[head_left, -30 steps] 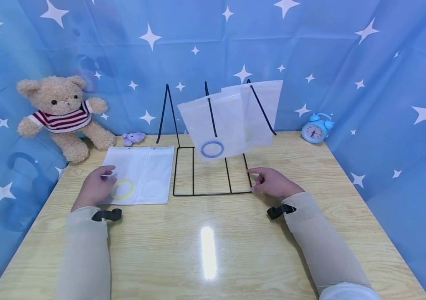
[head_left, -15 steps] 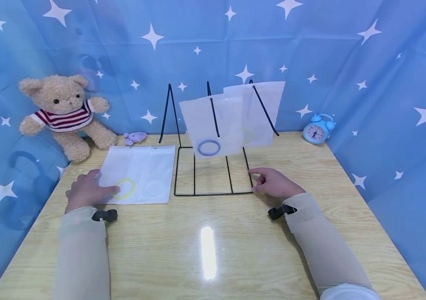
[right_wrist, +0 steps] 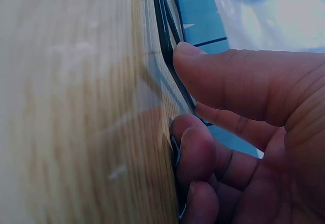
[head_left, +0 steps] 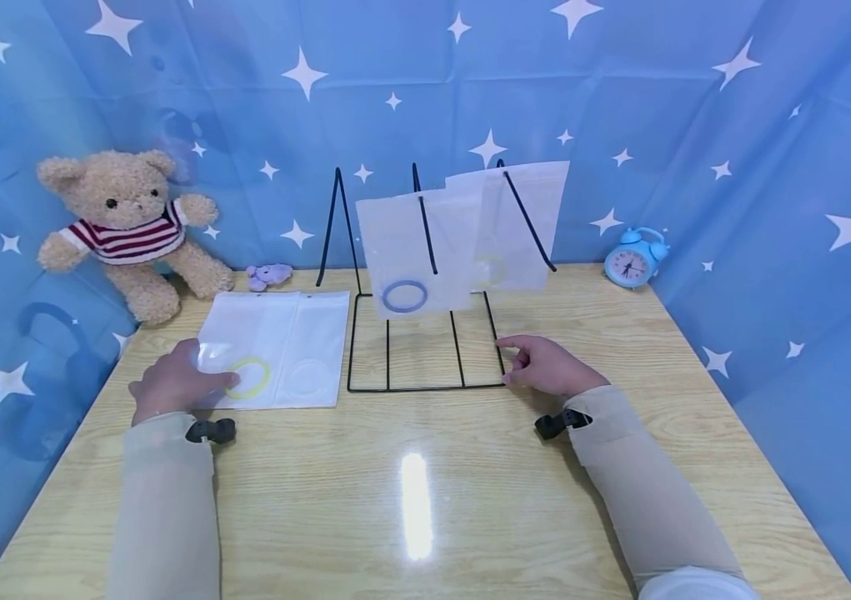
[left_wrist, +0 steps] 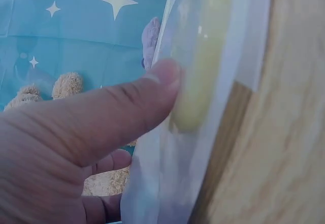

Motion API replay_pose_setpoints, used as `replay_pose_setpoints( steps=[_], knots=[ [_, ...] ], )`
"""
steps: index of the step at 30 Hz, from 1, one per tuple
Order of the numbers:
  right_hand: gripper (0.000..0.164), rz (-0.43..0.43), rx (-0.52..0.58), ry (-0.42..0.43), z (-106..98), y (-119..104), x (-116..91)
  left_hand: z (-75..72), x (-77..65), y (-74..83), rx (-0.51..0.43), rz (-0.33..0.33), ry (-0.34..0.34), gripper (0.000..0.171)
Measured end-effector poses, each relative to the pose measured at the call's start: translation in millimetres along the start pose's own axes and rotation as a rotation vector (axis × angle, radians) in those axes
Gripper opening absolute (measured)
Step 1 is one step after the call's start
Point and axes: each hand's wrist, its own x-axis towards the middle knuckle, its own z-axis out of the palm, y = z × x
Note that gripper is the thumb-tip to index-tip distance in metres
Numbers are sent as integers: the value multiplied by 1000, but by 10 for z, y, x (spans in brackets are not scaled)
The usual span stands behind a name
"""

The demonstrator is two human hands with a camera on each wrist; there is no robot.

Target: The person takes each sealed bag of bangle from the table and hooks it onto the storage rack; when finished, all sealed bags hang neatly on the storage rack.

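Observation:
Frosted zip bags with round rings inside lie at the left of the table. One zip bag [head_left: 245, 325] shows a yellow ring [head_left: 260, 390]; beside it a zip bag [head_left: 323, 333] shows a whitish ring [head_left: 307, 380]. My left hand [head_left: 173, 379] pinches the yellow-ring bag's left edge, thumb [left_wrist: 157, 82] on top, other fingertips partly hidden behind it. My right hand [head_left: 545, 364] holds the right front of the black wire rack [head_left: 410, 388], thumb [right_wrist: 213, 76] against its corner. From the rack hang a zip bag [head_left: 417, 233] with a bluish-purple ring [head_left: 404, 297] and another zip bag [head_left: 530, 217] with a pale yellow ring.
The rack's left prong [head_left: 329, 229] bears no bag. A teddy bear [head_left: 121, 208] sits back left, near a small purple toy [head_left: 269, 276]. At the back right stands a blue alarm clock [head_left: 631, 258]. A starry blue cloth [head_left: 365, 108] borders the table.
My left hand has moved slightly left from above the yellow-ring bag and taken its edge. The hanging bag with the bluish-purple ring has swung a little left. My right hand stays put.

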Motion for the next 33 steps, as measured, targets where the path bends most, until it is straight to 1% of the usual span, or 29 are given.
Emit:
replay_pose_setpoints(
  steps=[3,5,8,11,14,18,21,25,29,31,33],
  knots=[
    [69,-2,0,-2,4,-6,-1,-6,4,-14,-38,3,-8,111],
    [69,-3,0,-4,6,-14,-3,-11,10,-31,-75,10,-12,97],
    [68,0,10,-6,7,-25,-10,-30,12,-51,-148,14,-37,76],
    [68,2,12,-4,7,-26,-13,-70,3,-54,-206,17,-71,67],
    [69,1,9,-3,5,-21,-11,-109,-5,-43,-237,22,-97,64],
    [69,-1,8,0,3,-19,-9,-121,-3,-19,-240,42,-97,59],
    [69,-3,11,1,2,-25,-14,-122,-16,12,-281,33,-89,58],
    [68,-10,14,0,1,-30,-18,-143,-54,53,-351,40,-90,61],
    [68,-12,24,-3,-1,-30,-21,-158,-77,88,-389,75,-98,64],
    [68,-10,31,-6,-3,-29,-22,-162,-81,103,-410,97,-88,64],
    [68,-10,33,-7,-5,-27,-22,-159,-83,119,-451,105,-67,61]
  ],
)
